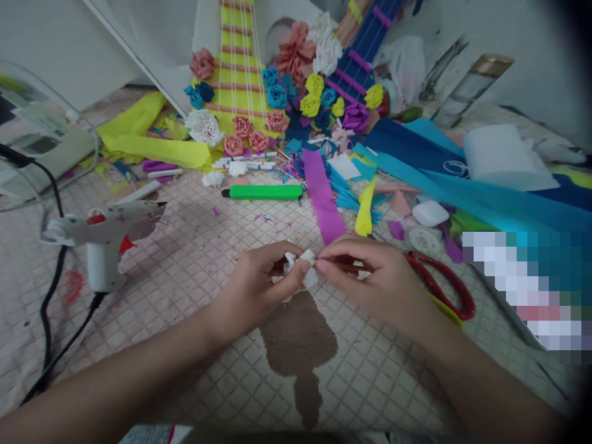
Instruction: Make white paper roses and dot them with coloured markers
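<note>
A small piece of crumpled white crepe paper point(309, 275) sits between my two hands, above the table. My left hand point(263, 277) pinches it between thumb and fingers. From the other side, my right hand point(370, 271) has its thumb and index finger closed at the paper's edge. A thin wooden stick point(354, 267) runs through the grasp of that right hand; its tip is hidden at the paper. Just beyond the hands lies a purple paper strip point(319, 191). Red-handled scissors point(444, 290) rest beside my right hand, partly covered by it.
A white glue gun point(104, 240) stands at left, its black cord point(50, 302) trailing forward. A green marker-like stick point(266, 192) lies ahead. Behind are a yellow paper guitar point(235, 80), a blue one point(356, 68), paper scraps and a white roll point(494, 154).
</note>
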Tool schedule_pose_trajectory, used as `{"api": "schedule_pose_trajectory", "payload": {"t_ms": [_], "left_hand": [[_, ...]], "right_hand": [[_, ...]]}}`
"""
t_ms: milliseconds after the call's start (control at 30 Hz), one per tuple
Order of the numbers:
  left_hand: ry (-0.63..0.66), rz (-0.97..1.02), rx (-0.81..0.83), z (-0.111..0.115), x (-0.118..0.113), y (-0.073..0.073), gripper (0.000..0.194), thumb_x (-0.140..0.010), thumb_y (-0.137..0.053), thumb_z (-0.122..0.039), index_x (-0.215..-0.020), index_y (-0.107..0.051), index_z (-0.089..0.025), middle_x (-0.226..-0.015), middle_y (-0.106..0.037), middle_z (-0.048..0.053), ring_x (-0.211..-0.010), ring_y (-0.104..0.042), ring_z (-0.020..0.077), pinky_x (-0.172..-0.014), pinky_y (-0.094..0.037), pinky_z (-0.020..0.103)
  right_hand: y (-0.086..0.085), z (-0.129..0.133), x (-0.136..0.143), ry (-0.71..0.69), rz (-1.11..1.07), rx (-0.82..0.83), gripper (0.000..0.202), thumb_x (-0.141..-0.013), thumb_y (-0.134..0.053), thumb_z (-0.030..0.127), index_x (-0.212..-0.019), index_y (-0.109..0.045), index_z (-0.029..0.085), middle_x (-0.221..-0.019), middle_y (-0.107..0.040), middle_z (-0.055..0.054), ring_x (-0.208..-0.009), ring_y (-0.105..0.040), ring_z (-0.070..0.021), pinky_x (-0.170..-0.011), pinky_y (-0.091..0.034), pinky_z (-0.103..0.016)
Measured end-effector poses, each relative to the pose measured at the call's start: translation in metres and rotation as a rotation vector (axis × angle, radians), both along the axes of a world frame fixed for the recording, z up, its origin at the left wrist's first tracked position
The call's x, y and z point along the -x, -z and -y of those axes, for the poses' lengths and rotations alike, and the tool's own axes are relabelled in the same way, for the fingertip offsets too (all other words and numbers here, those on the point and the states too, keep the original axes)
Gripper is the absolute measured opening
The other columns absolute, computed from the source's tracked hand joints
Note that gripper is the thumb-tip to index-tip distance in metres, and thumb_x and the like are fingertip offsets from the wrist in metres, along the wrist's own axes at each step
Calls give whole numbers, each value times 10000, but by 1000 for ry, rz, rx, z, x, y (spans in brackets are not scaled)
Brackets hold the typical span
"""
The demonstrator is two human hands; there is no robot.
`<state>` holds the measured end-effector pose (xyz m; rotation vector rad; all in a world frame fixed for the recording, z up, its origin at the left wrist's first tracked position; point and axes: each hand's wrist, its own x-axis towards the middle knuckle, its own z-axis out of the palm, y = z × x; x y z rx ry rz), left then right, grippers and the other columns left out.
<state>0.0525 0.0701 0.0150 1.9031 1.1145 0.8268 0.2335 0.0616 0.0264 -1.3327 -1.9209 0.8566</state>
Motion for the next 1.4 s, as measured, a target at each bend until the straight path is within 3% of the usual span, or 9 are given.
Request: {"api": "schedule_pose_trajectory", "payload": {"t_ms": [267,533,767,867,1000,1067,1233,1300,1400], "left_hand": [[-3,-2,-9,0,1,1,130,-852,-519,-262,-835,-612,-172,-594,-509,-45,-528,-439,67,-462,-328,177],[73,279,248,-3,3,3,202,-868,-496,-334,-859,-603,-163,-727,-591,-2,-659,-557,103,-584,-455,199],[-144,329,71,-14,8,16,258,-899,-443,-368,-956,-612,-181,-990,-610,56,-919,-558,164,-756,-474,272],[-230,300,-28,-16,9,5,165,-852,-541,-331,-857,-604,-179,-832,-611,20,-747,-555,120,-644,-449,231],[-88,108,-85,2,16,-26,144,-836,-578,-281,-743,-583,-171,-637,-561,-18,-568,-496,85,-513,-385,208],[-87,-25,-227,18,28,-37,121,-861,-539,-241,-759,-553,-177,-638,-544,-21,-567,-491,87,-513,-379,214],[-452,-156,-922,51,87,-30,226,-859,-460,-149,-635,-437,-174,-744,-496,2,-684,-483,121,-662,-393,278],[-777,-288,-867,53,115,-21,62,-837,-495,-149,-787,-486,-184,-906,-515,36,-897,-496,186,-846,-379,361],[-1055,-307,-546,45,146,-9,533,-698,-692,-315,-1131,-423,-157,-1164,-457,115,-1054,-461,271,-805,-421,362]], "right_hand": [[0,-3,0,-16,-36,0,92,-798,-601,213,-747,-673,187,-737,-663,14,-646,-566,-86,-534,-412,-201],[2,-3,1,111,-93,35,86,-752,-622,202,-696,-681,173,-701,-675,-10,-645,-585,-119,-571,-447,-235],[3,-7,0,187,-45,60,104,-727,-620,243,-661,-675,184,-694,-682,-15,-646,-592,-139,-585,-448,-255],[5,-7,-1,193,-47,39,128,-723,-618,278,-655,-671,182,-686,-675,-21,-634,-589,-144,-583,-447,-263],[8,-9,-2,227,-24,8,153,-711,-621,310,-645,-670,182,-668,-674,-31,-619,-591,-161,-582,-447,-282],[9,-9,-2,215,-17,-22,155,-716,-611,306,-638,-668,184,-667,-674,-32,-627,-597,-166,-589,-449,-287],[7,-6,-1,174,12,-111,138,-728,-589,254,-646,-673,181,-659,-662,-24,-610,-586,-153,-586,-446,-281],[6,-4,-1,171,8,-114,131,-726,-593,243,-642,-671,181,-640,-648,-19,-590,-571,-144,-568,-441,-272],[5,-3,1,175,-11,-94,134,-722,-598,242,-625,-666,181,-619,-638,-17,-575,-553,-138,-546,-430,-263]]}}
